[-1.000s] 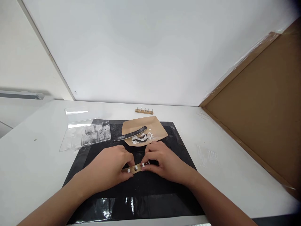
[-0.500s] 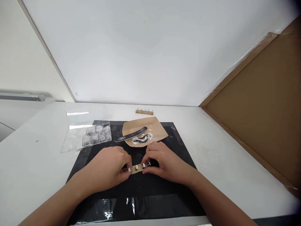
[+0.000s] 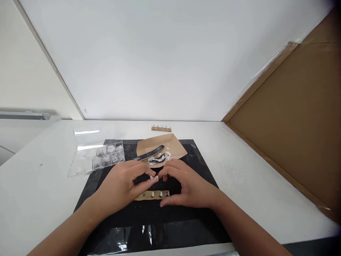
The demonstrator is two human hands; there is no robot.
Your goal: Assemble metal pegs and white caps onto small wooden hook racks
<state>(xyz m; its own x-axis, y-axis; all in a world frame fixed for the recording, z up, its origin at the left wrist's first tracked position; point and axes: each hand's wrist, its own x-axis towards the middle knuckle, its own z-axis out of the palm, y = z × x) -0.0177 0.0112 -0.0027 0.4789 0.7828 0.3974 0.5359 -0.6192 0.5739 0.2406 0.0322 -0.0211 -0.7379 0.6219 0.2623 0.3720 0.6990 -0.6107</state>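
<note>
My left hand is closed, its thumb and index finger pinching a small stand with a white nail tip on it. The forefinger of my right hand touches or nearly touches that piece. My right thumb is spread away from the forefinger, close to the end of a wooden strip. The strip lies on the black mat under the raised piece. White nail tips stand on metal holders along it, and a grey round spot shows near my left fingers. My left hand hides part of the strip.
Behind my hands a brown paper tray bears a dark curved nail file and white scraps. A clear compartment box lies open at left. Another strip with nail tips sits near the wall. Cardboard stands at right.
My left hand has lifted a nail tip on its stand off the strip, leaving a grey spot there. My right hand has let go of the strip, its forefinger moving to the lifted piece.
</note>
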